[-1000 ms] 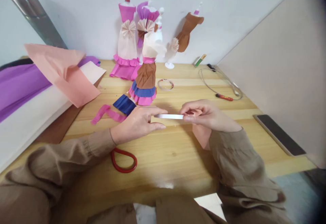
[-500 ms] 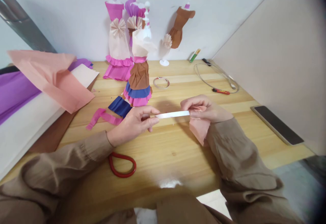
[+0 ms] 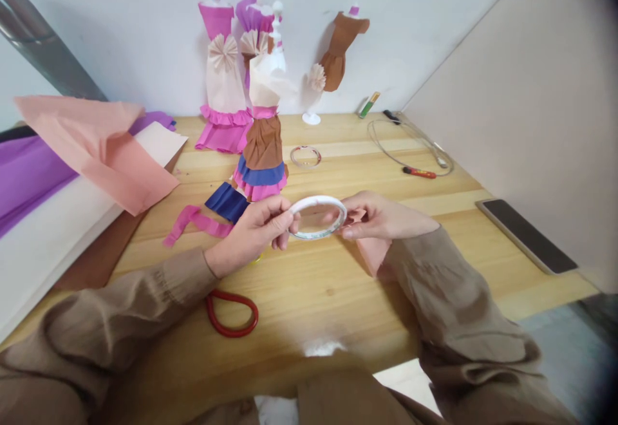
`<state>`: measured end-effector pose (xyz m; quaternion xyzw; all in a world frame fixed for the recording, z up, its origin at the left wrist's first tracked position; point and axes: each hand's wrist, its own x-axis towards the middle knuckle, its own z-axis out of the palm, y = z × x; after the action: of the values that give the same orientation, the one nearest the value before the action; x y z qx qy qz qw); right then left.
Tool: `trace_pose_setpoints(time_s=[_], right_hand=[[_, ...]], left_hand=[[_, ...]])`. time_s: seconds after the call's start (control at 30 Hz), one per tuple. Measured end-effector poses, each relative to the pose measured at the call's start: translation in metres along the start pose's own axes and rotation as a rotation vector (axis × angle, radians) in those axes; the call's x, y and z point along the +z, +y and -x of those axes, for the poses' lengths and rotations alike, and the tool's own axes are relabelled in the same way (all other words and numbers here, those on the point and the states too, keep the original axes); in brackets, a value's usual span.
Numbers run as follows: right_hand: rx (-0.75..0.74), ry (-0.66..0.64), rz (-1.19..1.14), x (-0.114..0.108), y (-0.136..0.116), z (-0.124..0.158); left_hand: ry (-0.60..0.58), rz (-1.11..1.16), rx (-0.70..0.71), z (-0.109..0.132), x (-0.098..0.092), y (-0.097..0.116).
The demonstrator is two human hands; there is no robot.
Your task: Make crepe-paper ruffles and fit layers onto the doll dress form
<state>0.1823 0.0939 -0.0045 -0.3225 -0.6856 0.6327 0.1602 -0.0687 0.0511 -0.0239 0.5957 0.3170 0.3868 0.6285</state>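
Observation:
Between thumb and fingers, my left hand [image 3: 261,228] holds the left side of a thin white roll of tape [image 3: 318,201], tilted so its ring shape shows. My right hand [image 3: 381,214] is closed on a piece of salmon-pink crepe paper [image 3: 374,254] that hangs below it. Its fingertips are at the roll's right side; whether they grip the tape is hard to see. Just beyond my left hand stands a small dress form in layered crepe paper [image 3: 263,145]. Near that hand lie a folded blue strip [image 3: 226,202] and a pink strip [image 3: 197,220].
Red scissor handles [image 3: 233,331] lie below my left forearm. Stacked paper sheets [image 3: 111,148] fill the left. More dressed forms [image 3: 224,77] stand at the back, with a bracelet-like ring [image 3: 306,156] before them. A cable [image 3: 410,145] and a phone [image 3: 526,235] are right.
The white tape between my hands has turned from an edge-on strip to an open ring. My right hand has shifted slightly left with the pink paper.

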Motion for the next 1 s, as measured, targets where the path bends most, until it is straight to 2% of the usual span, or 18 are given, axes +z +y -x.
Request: trace_pose_setpoints(time_s=[0.1, 0.17, 0.3, 0.43, 0.53, 0.7, 0.87, 1.0], right_hand=[[-0.012, -0.009, -0.117, -0.005, 0.003, 0.004], [-0.063, 0.016, -0.166, -0.003, 0.001, 0.004], [-0.151, 0.084, -0.251, 0.014, -0.004, -0.001], [-0.183, 0.266, -0.440, 0.027, -0.006, -0.005], [-0.233, 0.370, -0.584, 0.031, -0.006, -0.010], [-0.127, 0.354, -0.771, 0.028, -0.003, -0.018], [-0.039, 0.324, -0.902, 0.033, 0.003, -0.025], [-0.050, 0.261, -0.867, 0.044, 0.003, -0.027]], left_hand=[[0.018, 0.251, -0.074, 0.001, 0.004, -0.008], [0.045, 0.358, -0.192, 0.002, 0.008, -0.009], [0.090, 0.359, -0.417, 0.002, 0.013, -0.004], [0.107, 0.325, -0.496, 0.001, 0.012, -0.004], [0.139, 0.177, -0.393, 0.002, 0.011, -0.010], [0.261, -0.216, -0.084, 0.009, 0.013, -0.021], [0.162, -0.479, 0.136, 0.013, 0.015, -0.027], [0.095, -0.587, 0.175, 0.011, 0.015, -0.021]])
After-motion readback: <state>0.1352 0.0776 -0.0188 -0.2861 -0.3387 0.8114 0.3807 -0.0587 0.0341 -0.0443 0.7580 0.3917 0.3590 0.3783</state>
